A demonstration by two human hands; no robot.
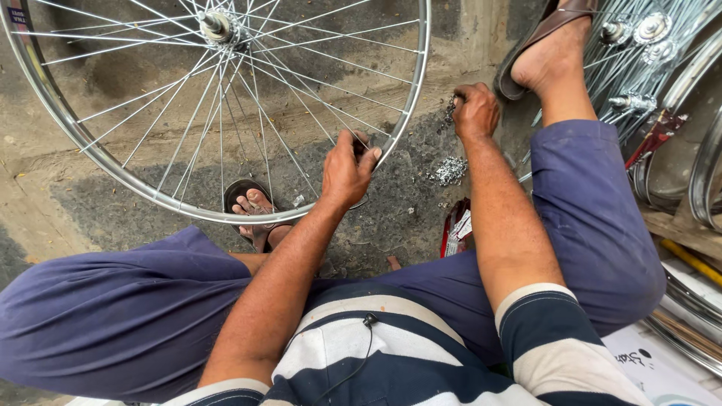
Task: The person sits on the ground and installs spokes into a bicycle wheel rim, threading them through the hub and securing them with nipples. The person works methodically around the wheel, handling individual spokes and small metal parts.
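1. The left hand (347,171) is curled narrow around the rim (113,162) of a bicycle wheel, at the rim's lower right. Its fingers (367,158) wrap over the metal edge and the thumb side faces the camera.
2. What, if anything, sits between those fingers and the rim is hidden.
3. The wheel stands nearly upright on the concrete floor (45,195), in front of the seated person. Its spokes (248,98) fan out from the hub (214,24) at the top of the view.
4. The right hand (475,111) is off the wheel, lowered to the floor just right of the rim. It is closed in a loose fist, knuckles up.
5. Small metal bits show at its fingertips (456,105); whether they are pinched or only touched cannot be told.
6. A pile of nipples (450,170) lies on the floor just below that hand, near the rim.
7. A sandalled foot (254,207) shows through the spokes behind the rim's lowest part.
8. More wheels (647,45) lean at the far right.
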